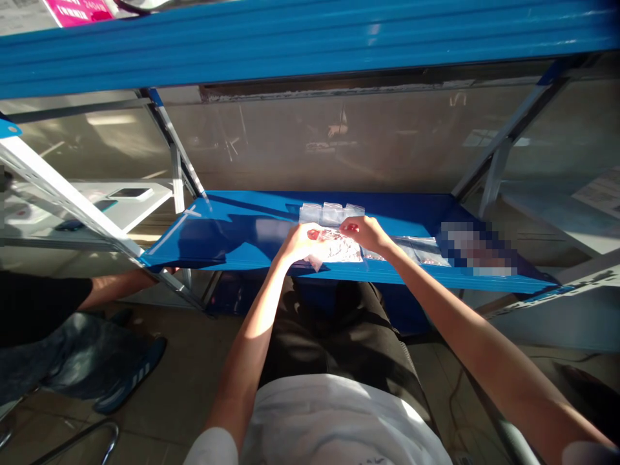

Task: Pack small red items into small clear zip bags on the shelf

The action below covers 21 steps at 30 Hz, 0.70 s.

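My left hand point(301, 243) is closed at the left edge of a bright, sunlit clear plastic bag point(343, 248) with many small dark-red and white bits. Red shows at its fingertips, but what they grip is too small to make out. Above the same bag, my right hand point(368, 234) has its fingers pinched together, also with a reddish spot at the tips. Behind both hands lie several small clear zip bags point(333, 213) in a row. To the right, more flat bags point(423, 250) with small reddish pieces lie along the front of the blue shelf point(232, 236).
A blue upper shelf beam point(310, 45) crosses above my hands. Metal uprights point(72, 194) frame the sides. A pixelated patch covers the shelf's right end. At left, a person's arm point(121, 287) reaches below a white side shelf point(145, 213) with a phone point(130, 193) on it.
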Each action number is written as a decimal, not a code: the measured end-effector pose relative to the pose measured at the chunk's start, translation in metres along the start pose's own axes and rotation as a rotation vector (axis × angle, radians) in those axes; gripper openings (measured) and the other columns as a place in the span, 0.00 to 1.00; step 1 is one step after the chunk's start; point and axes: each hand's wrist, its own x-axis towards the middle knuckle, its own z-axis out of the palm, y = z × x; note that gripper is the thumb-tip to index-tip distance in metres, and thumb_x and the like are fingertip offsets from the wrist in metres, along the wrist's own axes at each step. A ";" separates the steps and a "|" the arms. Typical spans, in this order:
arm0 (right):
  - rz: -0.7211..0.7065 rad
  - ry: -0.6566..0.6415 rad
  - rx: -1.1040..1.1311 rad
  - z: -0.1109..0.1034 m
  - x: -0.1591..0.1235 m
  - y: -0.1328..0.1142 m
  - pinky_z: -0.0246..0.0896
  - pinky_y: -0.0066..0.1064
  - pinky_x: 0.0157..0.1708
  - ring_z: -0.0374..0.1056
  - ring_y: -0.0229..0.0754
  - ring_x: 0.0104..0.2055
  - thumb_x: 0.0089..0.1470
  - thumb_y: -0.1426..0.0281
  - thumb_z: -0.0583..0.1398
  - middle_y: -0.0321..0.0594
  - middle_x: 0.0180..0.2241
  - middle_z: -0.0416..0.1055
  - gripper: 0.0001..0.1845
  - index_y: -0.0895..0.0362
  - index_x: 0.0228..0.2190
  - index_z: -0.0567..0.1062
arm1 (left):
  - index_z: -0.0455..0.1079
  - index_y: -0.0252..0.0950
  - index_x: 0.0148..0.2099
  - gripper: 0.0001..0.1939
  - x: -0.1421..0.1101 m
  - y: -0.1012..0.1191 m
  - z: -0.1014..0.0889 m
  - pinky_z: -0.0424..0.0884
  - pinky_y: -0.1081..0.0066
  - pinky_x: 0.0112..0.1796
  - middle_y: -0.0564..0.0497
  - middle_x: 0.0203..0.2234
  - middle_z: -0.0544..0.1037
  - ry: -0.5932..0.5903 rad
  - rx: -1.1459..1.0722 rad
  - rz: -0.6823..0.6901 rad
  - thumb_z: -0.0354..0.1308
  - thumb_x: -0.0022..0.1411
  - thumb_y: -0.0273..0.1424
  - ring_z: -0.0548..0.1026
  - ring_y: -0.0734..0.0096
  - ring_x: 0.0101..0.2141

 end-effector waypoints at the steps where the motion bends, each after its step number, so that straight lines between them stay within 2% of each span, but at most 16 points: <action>1: 0.004 0.009 -0.054 0.006 -0.001 0.005 0.68 0.33 0.38 0.78 0.48 0.38 0.58 0.75 0.64 0.47 0.37 0.84 0.07 0.58 0.36 0.85 | 0.81 0.34 0.43 0.17 0.000 0.000 -0.001 0.75 0.68 0.34 0.47 0.34 0.84 0.013 0.012 0.007 0.73 0.57 0.40 0.80 0.62 0.35; 5: 0.071 0.033 -0.211 0.026 -0.006 0.017 0.67 0.32 0.35 0.78 0.48 0.38 0.61 0.74 0.65 0.49 0.40 0.84 0.07 0.58 0.38 0.86 | 0.83 0.35 0.43 0.21 -0.002 0.000 -0.003 0.75 0.66 0.39 0.46 0.37 0.85 -0.001 -0.002 0.025 0.75 0.55 0.46 0.81 0.62 0.38; 9: 0.117 0.008 -0.250 0.031 -0.007 0.020 0.66 0.31 0.36 0.78 0.48 0.39 0.63 0.71 0.66 0.50 0.41 0.83 0.07 0.60 0.40 0.86 | 0.83 0.34 0.44 0.23 -0.003 -0.002 -0.004 0.75 0.67 0.40 0.45 0.38 0.85 -0.007 -0.021 0.042 0.74 0.55 0.47 0.81 0.62 0.40; 16: 0.093 0.003 -0.218 0.030 -0.008 0.022 0.66 0.33 0.37 0.77 0.50 0.40 0.63 0.70 0.66 0.51 0.41 0.83 0.08 0.60 0.39 0.86 | 0.83 0.34 0.44 0.21 -0.002 -0.001 -0.001 0.76 0.66 0.41 0.44 0.39 0.86 -0.009 -0.027 0.033 0.75 0.55 0.46 0.82 0.61 0.40; 21: 0.085 0.020 0.003 0.012 -0.010 0.007 0.64 0.32 0.35 0.77 0.47 0.37 0.61 0.71 0.64 0.47 0.37 0.83 0.07 0.58 0.36 0.84 | 0.83 0.33 0.46 0.19 -0.002 -0.004 0.002 0.76 0.66 0.39 0.43 0.39 0.86 -0.016 0.020 0.031 0.73 0.58 0.41 0.81 0.60 0.39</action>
